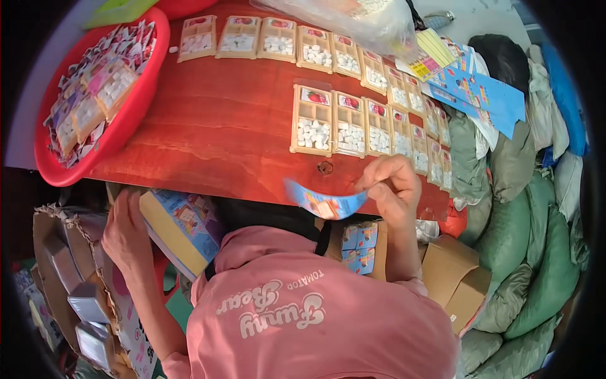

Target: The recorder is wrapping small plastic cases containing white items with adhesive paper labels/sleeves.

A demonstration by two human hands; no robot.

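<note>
A blue printed card (pixel 328 205), bent into a curve and slightly blurred, is pinched between the thumb and fingers of my right hand (pixel 394 186). It hangs over the table's near edge, just in front of the shorter row of tan plastic trays (pixel 314 120). Those trays have compartments with white pieces and a strawberry picture. At the near left, my left hand (pixel 123 227) is curled against the side of a thick stack of blue printed cards (pixel 183 224) with pale yellow edges. Some of its fingertips are hidden under the table edge.
A longer row of similar trays (pixel 278 39) curves along the far side of the red table (pixel 208 120). A red basin (pixel 148 88) of small packets stands left. Open cartons (pixel 57 234) flank me. Green sacks (pixel 536 234) and blue printed sheets (pixel 480 95) lie right.
</note>
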